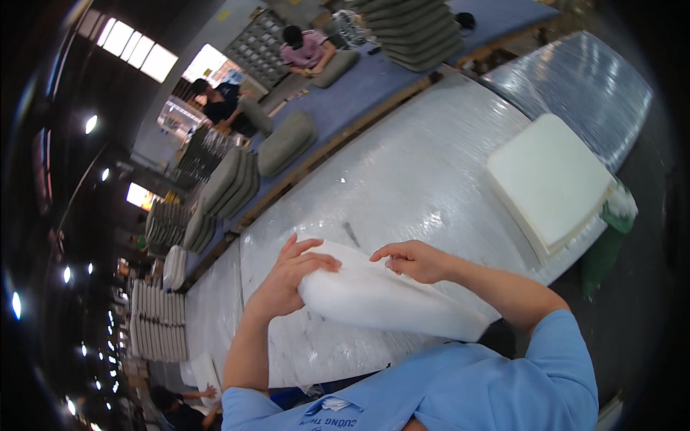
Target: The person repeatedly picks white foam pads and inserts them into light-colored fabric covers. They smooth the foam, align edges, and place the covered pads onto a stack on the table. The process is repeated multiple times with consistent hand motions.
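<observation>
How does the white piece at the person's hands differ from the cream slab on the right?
The white piece curves, with the left hand on it; the cream slab lies flat on the plastic-wrapped table. The white piece tapers toward the lower right; the cream slab is broad and squarish, with rounded corners. Both are pale and plain.

Cannot see the palm of the left hand (284,281), turned down over the white padded piece (388,305), nor the underside of that piece. Cannot tell touching from merely near for the right hand (420,262). Can see only part of the grey cushion stack (417,36), cropped by the top edge, and of the blue shirt (496,391) and a lower-left co-worker (176,416), cropped by the bottom edge. Cannot identify a tiny green shape (140,243) at left.
</observation>
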{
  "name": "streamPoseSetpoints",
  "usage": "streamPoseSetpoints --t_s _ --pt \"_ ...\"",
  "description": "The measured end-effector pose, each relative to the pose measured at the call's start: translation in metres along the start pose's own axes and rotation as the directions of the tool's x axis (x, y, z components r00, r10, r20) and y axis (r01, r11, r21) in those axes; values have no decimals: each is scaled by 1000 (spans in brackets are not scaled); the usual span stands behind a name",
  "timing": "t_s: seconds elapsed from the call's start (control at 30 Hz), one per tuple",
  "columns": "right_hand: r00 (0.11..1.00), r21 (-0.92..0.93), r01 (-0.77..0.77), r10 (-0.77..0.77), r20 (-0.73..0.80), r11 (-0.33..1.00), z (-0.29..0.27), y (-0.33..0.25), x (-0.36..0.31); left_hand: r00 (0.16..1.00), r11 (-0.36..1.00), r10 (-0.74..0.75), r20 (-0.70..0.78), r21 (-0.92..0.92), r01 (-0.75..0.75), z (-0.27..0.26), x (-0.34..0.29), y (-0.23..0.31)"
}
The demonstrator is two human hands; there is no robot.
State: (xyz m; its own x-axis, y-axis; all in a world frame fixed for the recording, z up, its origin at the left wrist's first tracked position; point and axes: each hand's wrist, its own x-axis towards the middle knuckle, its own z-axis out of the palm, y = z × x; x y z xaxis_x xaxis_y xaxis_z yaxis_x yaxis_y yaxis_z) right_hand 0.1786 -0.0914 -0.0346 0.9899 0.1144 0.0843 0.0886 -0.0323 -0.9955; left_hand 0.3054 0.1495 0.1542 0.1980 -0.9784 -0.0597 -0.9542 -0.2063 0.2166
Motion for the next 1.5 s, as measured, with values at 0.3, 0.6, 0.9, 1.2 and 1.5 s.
streamPoseSetpoints --t_s 0.3,0.6,0.9,1.2,1.5 --pt "964 178 -28 74 -256 984 52 12 41 602 656 -566 -564 -750 -87 110 -62 -41" --pt "997 225 12 5 -79 974 78 24 57 515 633 -665 -540 -774 6 117 -58 -10" --pt "940 -131 327 -308 147 936 83 -16 65 529 760 -629 -570 -592 267 103 -58 4" --pt "976 -218 170 -134 170 961 96 -1 86 457 774 -630 -628 -558 301 115 -70 3" --pt "997 -254 -60 46 -62 965 90 36 75 438 824 -567 -698 -495 277 118 -65 18"
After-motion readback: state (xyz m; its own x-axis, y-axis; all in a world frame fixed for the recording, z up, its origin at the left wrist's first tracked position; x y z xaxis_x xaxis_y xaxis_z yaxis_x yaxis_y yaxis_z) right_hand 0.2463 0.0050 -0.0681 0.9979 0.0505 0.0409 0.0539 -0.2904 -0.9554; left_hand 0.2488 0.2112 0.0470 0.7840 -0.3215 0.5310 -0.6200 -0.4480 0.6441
